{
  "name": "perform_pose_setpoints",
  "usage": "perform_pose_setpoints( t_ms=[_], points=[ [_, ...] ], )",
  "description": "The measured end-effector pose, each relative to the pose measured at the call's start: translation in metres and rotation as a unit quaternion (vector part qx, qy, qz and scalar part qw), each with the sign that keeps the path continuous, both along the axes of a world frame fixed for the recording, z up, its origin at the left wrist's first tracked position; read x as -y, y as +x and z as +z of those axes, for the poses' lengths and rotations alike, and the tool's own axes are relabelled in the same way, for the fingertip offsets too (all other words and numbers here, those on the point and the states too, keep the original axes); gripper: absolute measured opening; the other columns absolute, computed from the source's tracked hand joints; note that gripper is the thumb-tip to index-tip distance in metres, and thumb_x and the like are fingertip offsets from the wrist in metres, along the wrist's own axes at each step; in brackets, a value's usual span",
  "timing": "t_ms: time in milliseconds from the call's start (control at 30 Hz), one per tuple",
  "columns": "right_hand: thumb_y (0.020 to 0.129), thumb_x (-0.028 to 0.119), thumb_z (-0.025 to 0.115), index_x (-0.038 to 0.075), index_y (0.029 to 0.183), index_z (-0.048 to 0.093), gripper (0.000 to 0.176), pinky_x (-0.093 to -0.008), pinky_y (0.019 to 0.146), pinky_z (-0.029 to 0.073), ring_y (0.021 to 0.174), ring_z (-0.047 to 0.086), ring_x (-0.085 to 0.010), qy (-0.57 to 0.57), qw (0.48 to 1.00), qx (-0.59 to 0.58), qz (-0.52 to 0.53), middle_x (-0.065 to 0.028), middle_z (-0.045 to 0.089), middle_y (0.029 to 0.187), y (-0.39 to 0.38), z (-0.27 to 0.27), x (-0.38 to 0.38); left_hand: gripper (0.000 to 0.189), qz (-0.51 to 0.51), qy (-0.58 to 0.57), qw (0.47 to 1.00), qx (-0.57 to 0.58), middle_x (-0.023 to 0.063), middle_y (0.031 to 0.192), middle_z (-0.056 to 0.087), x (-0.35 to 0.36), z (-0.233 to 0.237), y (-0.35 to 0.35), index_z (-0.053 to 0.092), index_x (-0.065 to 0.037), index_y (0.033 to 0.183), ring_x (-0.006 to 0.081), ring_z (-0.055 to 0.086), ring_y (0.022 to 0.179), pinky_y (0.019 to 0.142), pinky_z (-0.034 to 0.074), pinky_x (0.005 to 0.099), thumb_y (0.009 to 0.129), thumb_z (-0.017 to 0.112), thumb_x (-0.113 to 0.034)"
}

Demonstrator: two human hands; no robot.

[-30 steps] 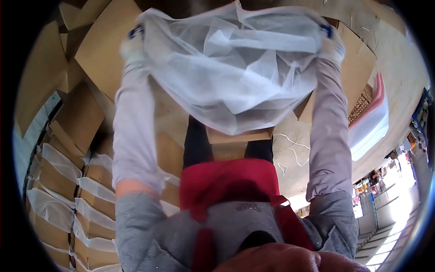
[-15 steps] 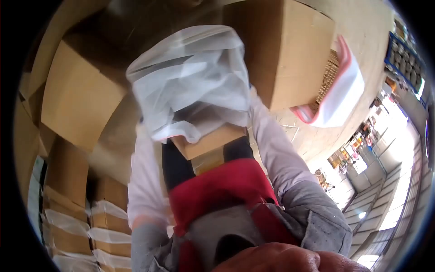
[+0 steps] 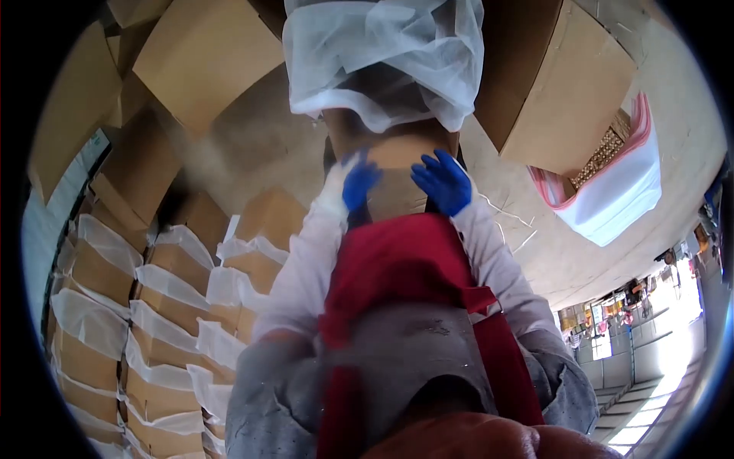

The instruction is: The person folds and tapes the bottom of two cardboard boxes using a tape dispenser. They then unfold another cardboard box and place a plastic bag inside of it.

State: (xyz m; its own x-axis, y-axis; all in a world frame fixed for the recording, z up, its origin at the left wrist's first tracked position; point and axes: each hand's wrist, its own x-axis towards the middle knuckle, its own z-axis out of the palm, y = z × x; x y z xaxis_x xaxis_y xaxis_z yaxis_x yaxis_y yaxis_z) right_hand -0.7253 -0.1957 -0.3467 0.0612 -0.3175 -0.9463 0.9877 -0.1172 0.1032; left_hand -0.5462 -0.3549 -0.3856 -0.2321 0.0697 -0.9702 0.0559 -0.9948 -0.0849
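Observation:
In front of my body stands a cardboard box (image 3: 397, 151) with a translucent white plastic liner (image 3: 382, 53) draped over its rim and bunched at the opening. Both hands wear blue gloves. My left hand (image 3: 360, 183), a little blurred, is at the near left of the box with its fingers apart. My right hand (image 3: 443, 182) is spread at the near right side, beside the box wall. Neither hand grips the liner, which hangs beyond the fingertips.
Rows of liner-fitted cardboard boxes (image 3: 164, 325) fill the lower left. Another carton (image 3: 210, 61) is at upper left. On the right, a large carton (image 3: 573, 96) stands beside a stack of white sheets with pink edges (image 3: 623, 195). Straw-like scraps (image 3: 508, 214) lie on the floor.
My hands, earlier hidden at the liner's sides, have come back toward my body and now show open. The liner sits over the box, and the view has shifted, showing more lined boxes.

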Motion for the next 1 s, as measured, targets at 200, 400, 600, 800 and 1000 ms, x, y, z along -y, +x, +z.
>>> perform_pose_setpoints(
  t_ms=[200, 400, 600, 800, 1000],
  points=[
    [0.081, 0.032, 0.060, 0.021, 0.108, 0.056, 0.030, -0.0499, 0.092, 0.037, 0.113, 0.045, -0.0261, 0.102, 0.995, 0.013, 0.016, -0.0018, 0.055, 0.114, 0.005, -0.107, 0.063, 0.046, -0.298, -0.370, 0.880, 0.012, 0.0109, 0.120, 0.052, 0.012, -0.077, -0.054, 0.046, -0.014, 0.127, 0.0279, 0.052, 0.107, 0.090, 0.041, 0.0452, 0.084, 0.060, -0.019],
    [0.086, 0.026, 0.048, 0.007, 0.114, 0.053, 0.034, -0.0454, 0.101, 0.031, 0.118, 0.041, -0.0332, 0.039, 0.979, -0.053, -0.191, -0.0161, 0.045, 0.128, 0.017, -0.107, 0.034, 0.036, -0.161, -0.206, 0.958, -0.116, 0.0103, 0.109, 0.057, 0.016, -0.026, 0.054, 0.052, -0.003, 0.113, 0.0322, 0.052, 0.107, 0.093, 0.043, 0.0477, 0.082, 0.062, -0.017],
    [0.083, 0.017, 0.052, 0.003, 0.101, 0.058, 0.023, -0.0439, 0.090, 0.044, 0.105, 0.053, -0.0313, 0.054, 0.992, -0.066, -0.095, -0.0149, 0.057, 0.113, 0.068, -0.046, -0.109, 0.033, -0.396, -0.006, 0.910, -0.122, 0.0111, 0.102, 0.059, -0.017, -0.046, 0.166, 0.054, -0.001, 0.111, 0.0308, 0.059, 0.094, 0.084, 0.048, 0.0452, 0.085, 0.058, -0.020],
    [0.083, 0.021, 0.056, 0.009, 0.114, 0.051, 0.033, -0.0365, 0.067, 0.051, 0.082, 0.059, -0.0282, 0.164, 0.889, -0.251, 0.345, -0.0107, 0.059, 0.100, 0.051, -0.122, -0.172, 0.050, -0.528, -0.114, 0.824, 0.172, 0.0179, 0.100, 0.061, 0.005, -0.125, 0.121, 0.055, 0.004, 0.108, 0.0253, 0.061, 0.087, 0.072, 0.049, 0.0358, 0.081, 0.061, -0.038],
    [0.092, 0.021, 0.046, -0.001, 0.116, 0.053, 0.033, -0.0297, 0.084, 0.047, 0.099, 0.058, -0.0195, 0.214, 0.713, -0.623, 0.239, -0.0133, 0.058, 0.112, -0.136, 0.036, -0.100, 0.074, -0.403, -0.149, 0.882, 0.191, 0.0054, 0.130, 0.041, 0.062, -0.049, 0.179, 0.028, -0.015, 0.137, 0.0145, 0.053, 0.100, 0.069, 0.045, 0.0289, 0.076, 0.069, -0.015]
  ],
)
